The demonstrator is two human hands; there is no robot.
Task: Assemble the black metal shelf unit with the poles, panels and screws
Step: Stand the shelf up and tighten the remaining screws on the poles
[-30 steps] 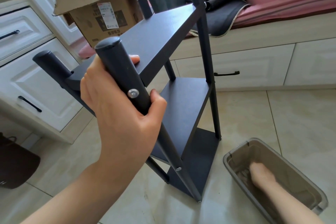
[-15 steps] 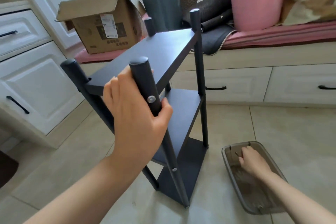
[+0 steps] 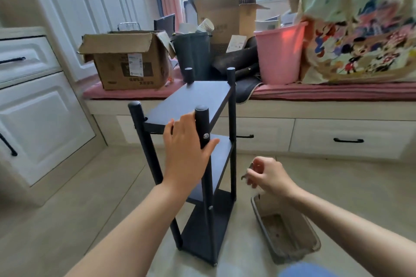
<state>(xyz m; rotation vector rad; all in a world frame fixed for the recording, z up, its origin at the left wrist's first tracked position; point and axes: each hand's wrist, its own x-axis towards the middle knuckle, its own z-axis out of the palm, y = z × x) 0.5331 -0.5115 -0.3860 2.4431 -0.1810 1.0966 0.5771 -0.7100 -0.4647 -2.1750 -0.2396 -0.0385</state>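
On the tiled floor, left hand [image 3: 186, 153] grips the black metal shelf unit's [image 3: 198, 101] near pole; right hand [image 3: 267, 174] pinches something small, blurred. Steady the frame before fitting.

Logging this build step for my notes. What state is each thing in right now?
Shelf unit: upright on the floor, three panels mounted.
Left hand: around the near pole, fingers loosening.
Right hand: raised above the tray, pinching a small metal part.
Plastic tray: on the floor, open-topped.
Cardboard box: flaps open.
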